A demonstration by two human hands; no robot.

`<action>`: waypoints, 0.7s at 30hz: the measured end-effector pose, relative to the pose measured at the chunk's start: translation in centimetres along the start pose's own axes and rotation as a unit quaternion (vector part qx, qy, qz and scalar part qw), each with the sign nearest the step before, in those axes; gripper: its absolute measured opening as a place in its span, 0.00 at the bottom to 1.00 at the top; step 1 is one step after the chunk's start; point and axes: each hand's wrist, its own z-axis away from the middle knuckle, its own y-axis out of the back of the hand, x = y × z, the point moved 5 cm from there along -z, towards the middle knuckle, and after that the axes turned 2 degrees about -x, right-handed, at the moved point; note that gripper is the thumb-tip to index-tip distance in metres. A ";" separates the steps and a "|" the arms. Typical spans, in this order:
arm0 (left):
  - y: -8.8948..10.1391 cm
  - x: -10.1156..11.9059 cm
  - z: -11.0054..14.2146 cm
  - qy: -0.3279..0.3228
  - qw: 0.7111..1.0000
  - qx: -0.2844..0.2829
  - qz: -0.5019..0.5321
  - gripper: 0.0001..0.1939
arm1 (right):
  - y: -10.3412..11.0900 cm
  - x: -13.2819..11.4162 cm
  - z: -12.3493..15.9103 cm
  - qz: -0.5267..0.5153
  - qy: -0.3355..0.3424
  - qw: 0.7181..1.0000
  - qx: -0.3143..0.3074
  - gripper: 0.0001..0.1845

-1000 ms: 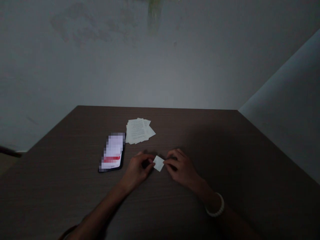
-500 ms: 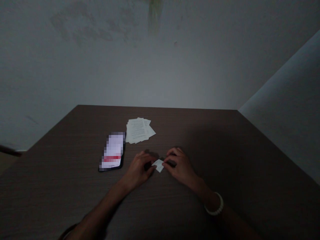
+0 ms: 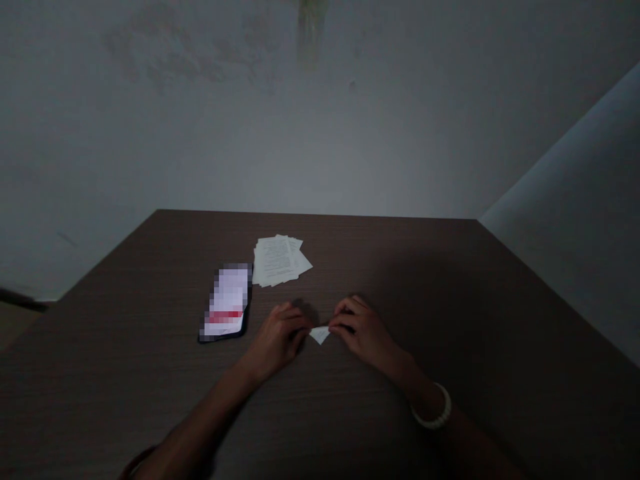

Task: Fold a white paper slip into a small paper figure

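Five o'clock from the paper stack (image 3: 277,261), the small sheet (image 3: 320,335) my left hand (image 3: 277,335) and right hand (image 3: 367,337) pinch has just gone from square to triangle, so its fold seems formed.

The left hand (image 3: 277,339) and right hand (image 3: 367,337) hid the slip's (image 3: 321,334) side corners. Pixelation masked the phone (image 3: 227,300) screen. Print on the papers (image 3: 278,261) was illegibly small. The bottom edge cut off the table (image 3: 390,240).

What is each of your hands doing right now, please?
Left hand: closed, pinching the small white paper at one side.
Right hand: closed, pinching its other side.
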 end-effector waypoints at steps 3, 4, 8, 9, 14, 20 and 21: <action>0.0 0.3 0.0 -0.024 0.999 -0.024 -0.040 0.10 | 0.1 -0.2 0.0 0.017 0.015 1.000 -0.009 0.05; 0.0 0.4 0.1 -0.033 0.998 -0.031 -0.052 0.11 | 0.1 -0.3 0.1 0.024 0.019 0.999 -0.011 0.05; 0.0 0.8 0.3 -0.070 0.992 -0.048 -0.090 0.11 | 0.1 -0.8 0.1 0.051 0.044 0.997 -0.022 0.06; 0.0 0.9 0.3 -0.076 0.991 -0.051 -0.101 0.11 | 0.2 -0.9 0.1 0.056 0.050 0.997 -0.023 0.06; -0.2 1.2 0.7 -0.103 0.982 -0.050 -0.152 0.12 | 0.3 -1.1 0.1 0.088 0.074 0.993 -0.025 0.08; -0.2 1.4 0.7 -0.110 0.977 -0.052 -0.176 0.10 | 0.1 -1.3 0.3 0.128 0.097 0.986 -0.039 0.10; -0.2 1.5 0.7 -0.114 0.976 -0.049 -0.177 0.10 | 0.1 -1.3 0.3 0.132 0.097 0.986 -0.043 0.10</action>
